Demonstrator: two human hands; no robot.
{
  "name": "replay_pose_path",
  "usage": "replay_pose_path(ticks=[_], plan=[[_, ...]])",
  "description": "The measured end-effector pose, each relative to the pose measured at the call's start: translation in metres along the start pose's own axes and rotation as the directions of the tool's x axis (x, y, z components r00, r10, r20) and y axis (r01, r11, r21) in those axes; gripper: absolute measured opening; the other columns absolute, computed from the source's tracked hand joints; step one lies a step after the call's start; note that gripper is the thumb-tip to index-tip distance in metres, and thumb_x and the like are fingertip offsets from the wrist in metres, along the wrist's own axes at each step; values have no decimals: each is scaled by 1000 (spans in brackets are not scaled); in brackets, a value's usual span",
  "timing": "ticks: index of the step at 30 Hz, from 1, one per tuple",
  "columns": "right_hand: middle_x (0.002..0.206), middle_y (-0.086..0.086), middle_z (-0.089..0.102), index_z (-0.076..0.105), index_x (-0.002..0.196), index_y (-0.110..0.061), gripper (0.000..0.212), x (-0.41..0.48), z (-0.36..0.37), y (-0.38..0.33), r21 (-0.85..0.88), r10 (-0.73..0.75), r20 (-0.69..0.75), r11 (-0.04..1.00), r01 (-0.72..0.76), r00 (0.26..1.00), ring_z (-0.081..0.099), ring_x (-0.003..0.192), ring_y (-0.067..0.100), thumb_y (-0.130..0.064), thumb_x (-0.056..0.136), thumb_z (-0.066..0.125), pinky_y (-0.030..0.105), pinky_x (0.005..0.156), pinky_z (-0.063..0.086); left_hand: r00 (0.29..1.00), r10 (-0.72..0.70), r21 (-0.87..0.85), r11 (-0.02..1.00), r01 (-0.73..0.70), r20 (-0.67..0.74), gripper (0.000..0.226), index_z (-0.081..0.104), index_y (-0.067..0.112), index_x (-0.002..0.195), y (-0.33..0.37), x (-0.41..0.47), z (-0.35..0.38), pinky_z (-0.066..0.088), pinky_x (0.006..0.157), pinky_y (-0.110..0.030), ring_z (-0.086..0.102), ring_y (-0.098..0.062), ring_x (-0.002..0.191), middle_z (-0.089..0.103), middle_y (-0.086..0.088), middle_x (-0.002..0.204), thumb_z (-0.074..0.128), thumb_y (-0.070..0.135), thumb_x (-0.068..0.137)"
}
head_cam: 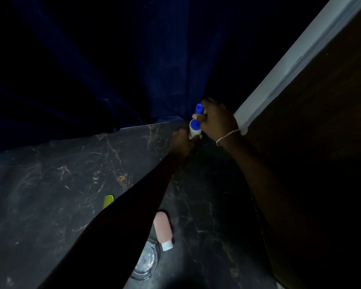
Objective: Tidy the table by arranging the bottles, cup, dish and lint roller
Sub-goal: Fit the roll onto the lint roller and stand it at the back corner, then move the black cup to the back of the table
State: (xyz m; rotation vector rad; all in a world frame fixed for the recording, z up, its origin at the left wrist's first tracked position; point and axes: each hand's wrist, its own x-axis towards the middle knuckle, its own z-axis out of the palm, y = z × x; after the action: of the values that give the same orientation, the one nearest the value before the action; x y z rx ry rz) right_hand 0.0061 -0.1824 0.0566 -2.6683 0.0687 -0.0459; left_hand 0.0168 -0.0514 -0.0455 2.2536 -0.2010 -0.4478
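Note:
Two white bottles with blue caps stand at the far right corner of the dark marble table. My right hand grips the farther bottle near its cap. My left hand wraps the body of the nearer bottle. Close to me a pink tube bottle with a white cap lies flat. Beside it stands a clear glass dish, partly hidden by my left sleeve. A yellow-green object peeks out from behind that sleeve.
A dark blue curtain hangs behind the table's far edge. A white wall strip and a dark wooden panel run along the right side. The scene is very dim.

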Motion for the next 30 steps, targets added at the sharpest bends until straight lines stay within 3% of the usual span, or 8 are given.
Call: replay_pose_path(ticks=[7, 13, 17, 21, 24, 30], plan=[[113, 2, 63, 62, 112, -16, 32, 4, 9, -3, 31, 7, -45, 1000, -5, 999, 65, 105, 23, -17, 81, 72, 41, 86, 57, 1000, -6, 24, 1000, 6, -7, 39, 64, 10, 127, -7, 3, 1, 43, 89, -26, 69, -24, 109, 74, -10, 120, 67, 36, 97], [114, 4, 63, 61, 115, -16, 35, 0, 11, -4, 21, 34, -43, 999, -33, 998, 64, 107, 24, -15, 81, 71, 41, 89, 56, 1000, 4, 15, 1000, -4, -8, 41, 63, 10, 128, -4, 0, -2, 53, 101, -41, 69, -24, 110, 73, -9, 121, 67, 36, 97], [119, 6, 63, 59, 121, -15, 39, -3, 9, -4, 13, 55, -14, 998, -55, 998, 62, 114, 25, -15, 84, 70, 42, 95, 54, 1000, -2, 77, 997, 1, 13, 38, 62, 14, 126, -1, -1, -5, 47, 94, -29, 67, -22, 112, 72, -7, 122, 68, 37, 96], [122, 8, 63, 58, 123, -14, 35, -2, 6, -7, 3, 92, 15, 996, -92, 996, 61, 115, 26, -17, 89, 66, 44, 96, 53, 997, 19, 124, 992, -29, 79, 54, 56, 13, 136, 2, -5, -12, 50, 103, -38, 63, -22, 120, 66, -8, 132, 71, 42, 93], [111, 8, 65, 59, 114, -14, 25, -3, 6, -6, 13, 106, 35, 994, -107, 994, 65, 105, 25, -22, 91, 64, 43, 90, 55, 992, 27, 178, 983, -48, 122, 66, 47, 14, 146, -1, -10, -23, 46, 111, -43, 57, -26, 130, 58, -10, 143, 69, 47, 93], [106, 6, 67, 57, 110, -19, 24, -14, 6, -13, 33, 155, 38, 987, -156, 987, 65, 101, 27, -34, 92, 61, 48, 86, 55, 997, 45, 298, 953, -60, 58, 80, 34, 24, 153, -10, -34, -49, 47, 104, -45, 56, -31, 131, 53, -12, 149, 61, 64, 89]])
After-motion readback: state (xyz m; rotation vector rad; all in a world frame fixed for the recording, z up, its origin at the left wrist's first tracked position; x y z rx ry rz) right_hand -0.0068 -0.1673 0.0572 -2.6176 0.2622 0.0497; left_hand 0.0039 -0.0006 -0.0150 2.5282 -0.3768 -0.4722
